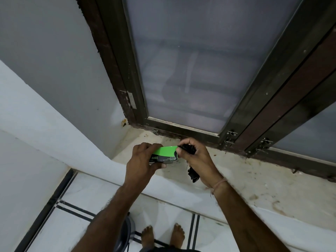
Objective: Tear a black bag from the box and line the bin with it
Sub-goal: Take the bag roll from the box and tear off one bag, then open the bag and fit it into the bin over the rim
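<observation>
My left hand (142,159) grips a small green and black box (164,154) marked "BAGS", held just above a window sill. At the box's right end, my right hand (197,159) is closed around a crumpled black bag (190,149). Part of the bag hangs out below the palm, and its tail (193,176) dangles above the sill. A grey bin (125,233) stands on the floor below my left forearm, mostly hidden by the arm.
The stained stone sill (254,182) runs to the right under a dark-framed window (200,70) with bolt latches (230,137). A white wall ledge (54,133) slopes along the left. Bare feet (163,235) stand on white floor tiles with black stripes.
</observation>
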Motion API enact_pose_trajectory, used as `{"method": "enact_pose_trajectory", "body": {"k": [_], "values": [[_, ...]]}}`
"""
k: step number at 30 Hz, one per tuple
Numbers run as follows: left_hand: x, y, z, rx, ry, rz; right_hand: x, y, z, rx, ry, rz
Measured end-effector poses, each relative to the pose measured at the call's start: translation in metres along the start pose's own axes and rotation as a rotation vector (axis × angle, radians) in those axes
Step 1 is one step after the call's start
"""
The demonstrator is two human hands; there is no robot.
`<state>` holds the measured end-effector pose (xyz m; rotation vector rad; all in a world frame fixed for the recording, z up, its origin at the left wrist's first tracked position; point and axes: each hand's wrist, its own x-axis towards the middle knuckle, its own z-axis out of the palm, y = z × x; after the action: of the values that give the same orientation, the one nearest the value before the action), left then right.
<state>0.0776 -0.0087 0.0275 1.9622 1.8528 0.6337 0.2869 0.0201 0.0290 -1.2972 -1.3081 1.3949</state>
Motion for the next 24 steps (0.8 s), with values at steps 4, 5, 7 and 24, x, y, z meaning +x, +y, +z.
{"method": "enact_pose_trajectory", "body": {"k": [4, 5, 7, 24], "values": [[0.001, -0.009, 0.004, 0.025, -0.016, -0.027, 0.0, 0.011, 0.008, 0.053, 0.029, 0.058], [0.003, -0.013, 0.005, 0.039, -0.018, -0.038, 0.0, 0.014, 0.01, 0.074, 0.03, 0.083], [0.01, -0.021, 0.009, 0.076, -0.026, -0.054, 0.002, 0.019, 0.012, 0.067, 0.027, 0.134], [-0.057, 0.039, 0.01, -0.774, -0.139, -0.355, -0.041, 0.003, 0.067, 0.377, 0.043, 0.376]]}}
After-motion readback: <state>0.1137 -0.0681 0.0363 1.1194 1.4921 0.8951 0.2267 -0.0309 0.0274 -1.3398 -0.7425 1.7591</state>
